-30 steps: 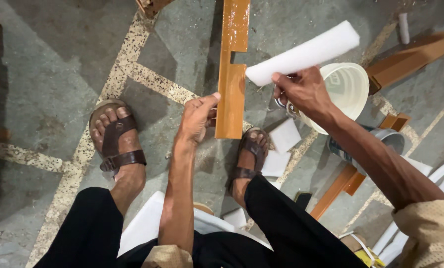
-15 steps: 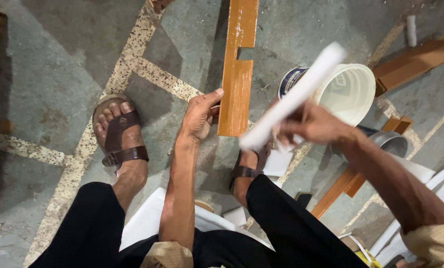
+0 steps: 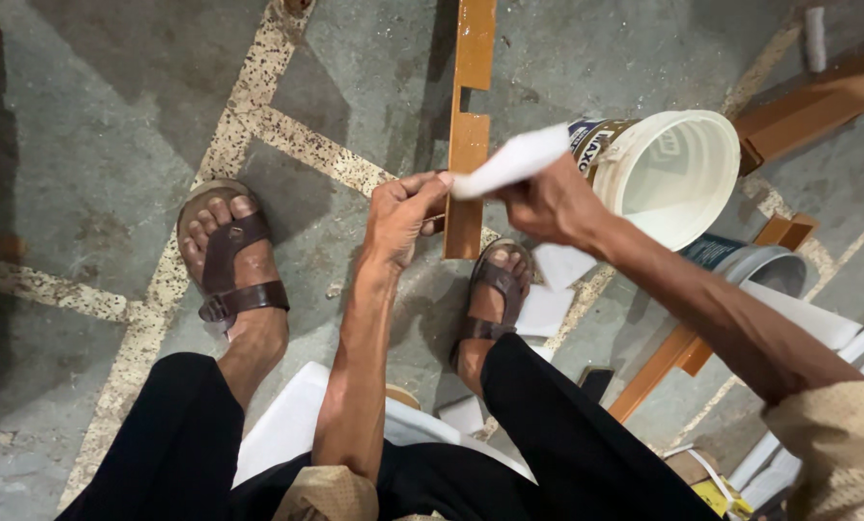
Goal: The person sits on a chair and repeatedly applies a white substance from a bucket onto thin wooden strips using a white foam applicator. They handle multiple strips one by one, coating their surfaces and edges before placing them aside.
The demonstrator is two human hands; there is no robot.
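I can't make out the lower end of the wooden strip (image 3: pixel 469 145); my left hand (image 3: pixel 400 214) covers it, fingers pinched on its edge. The strip is orange-brown, notched, lying left of the white bucket (image 3: pixel 678 174). My right hand (image 3: pixel 548 201) clamps a white sheet (image 3: pixel 511 160).

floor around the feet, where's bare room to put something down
Bare floor lies left of the wooden strip, above the left sandal. Right of the strip is crowded: white bucket, paper scraps, more wood pieces.

Woodworking workshop floor, bare concrete (image 3: pixel 113 125), orange wooden strips (image 3: pixel 471 125), white paint bucket (image 3: pixel 678 169), paper scraps (image 3: pixel 543 309)
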